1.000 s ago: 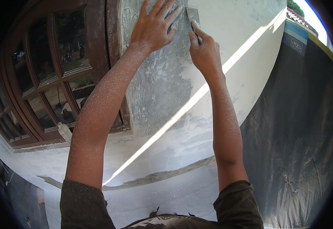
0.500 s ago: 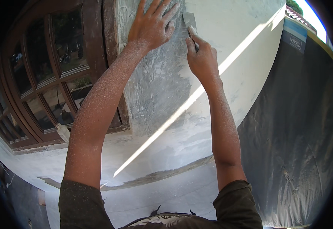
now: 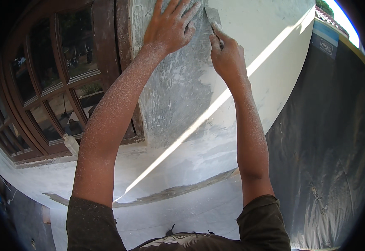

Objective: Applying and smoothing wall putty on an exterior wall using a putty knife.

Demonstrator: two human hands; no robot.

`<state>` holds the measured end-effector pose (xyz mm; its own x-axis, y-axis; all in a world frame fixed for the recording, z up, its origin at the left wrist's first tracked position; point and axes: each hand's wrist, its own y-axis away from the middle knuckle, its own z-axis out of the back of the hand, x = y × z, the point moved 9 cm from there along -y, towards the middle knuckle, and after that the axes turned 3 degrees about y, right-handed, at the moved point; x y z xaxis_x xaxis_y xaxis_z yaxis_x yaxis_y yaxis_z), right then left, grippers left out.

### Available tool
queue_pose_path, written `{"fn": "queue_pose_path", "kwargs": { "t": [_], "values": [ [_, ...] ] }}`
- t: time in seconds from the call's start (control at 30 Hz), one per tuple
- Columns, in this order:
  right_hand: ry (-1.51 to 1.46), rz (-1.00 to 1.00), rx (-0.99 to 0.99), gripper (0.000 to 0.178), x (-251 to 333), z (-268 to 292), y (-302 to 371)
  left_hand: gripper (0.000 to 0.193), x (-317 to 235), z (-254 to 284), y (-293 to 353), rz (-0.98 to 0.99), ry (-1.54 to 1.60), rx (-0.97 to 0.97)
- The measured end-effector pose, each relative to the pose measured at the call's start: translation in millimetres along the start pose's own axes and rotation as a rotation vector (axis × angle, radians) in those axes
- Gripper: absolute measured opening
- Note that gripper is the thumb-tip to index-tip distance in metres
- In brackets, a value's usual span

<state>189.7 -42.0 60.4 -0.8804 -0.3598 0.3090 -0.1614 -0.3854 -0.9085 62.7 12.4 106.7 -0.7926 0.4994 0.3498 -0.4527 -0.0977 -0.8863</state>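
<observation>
My right hand (image 3: 228,50) grips a scraper (image 3: 213,16) by its handle. The flat metal blade points up and lies against the wall (image 3: 174,96), where a rough grey patch meets a smoother cream coat. To its left, my left hand (image 3: 170,27) rests on the grey patch with fingers spread, holding nothing. Its fingertips run up to the top edge of the view. Pale dust speckles both forearms. Most of the scraper's handle is hidden inside my right hand.
A brown wooden window (image 3: 63,79) with glass panes stands at the left. On its sill sits a clear bottle (image 3: 70,144). A dark plastic sheet (image 3: 316,138) hangs at the right. A strip of sunlight crosses the wall diagonally.
My right hand and the scraper have shifted slightly right, and the blade is tilted more to the left. The left hand keeps its place on the wall, while the whole view has moved a little.
</observation>
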Motion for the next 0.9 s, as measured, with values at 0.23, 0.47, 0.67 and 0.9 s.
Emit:
{"fn": "queue_pose_path", "kwargs": {
  "t": [0.23, 0.47, 0.67, 0.9],
  "values": [
    [-0.016, -0.018, 0.008, 0.038, 3, 5, -27, 0.068, -6, -2, -4, -0.008, 0.021, -0.018],
    [-0.007, 0.046, -0.058, 0.038, -4, 7, -10, 0.068, -6, 1, -4, -0.029, 0.013, -0.093],
    [0.012, -0.006, 0.044, 0.038, -7, -7, 7, 0.069, 2, 0, 2, -0.002, -0.013, -0.017],
    [-0.014, -0.005, -0.001, 0.039, -2, 2, -22, 0.066, -3, -1, 0, -0.008, 0.001, -0.009]
  ]
}}
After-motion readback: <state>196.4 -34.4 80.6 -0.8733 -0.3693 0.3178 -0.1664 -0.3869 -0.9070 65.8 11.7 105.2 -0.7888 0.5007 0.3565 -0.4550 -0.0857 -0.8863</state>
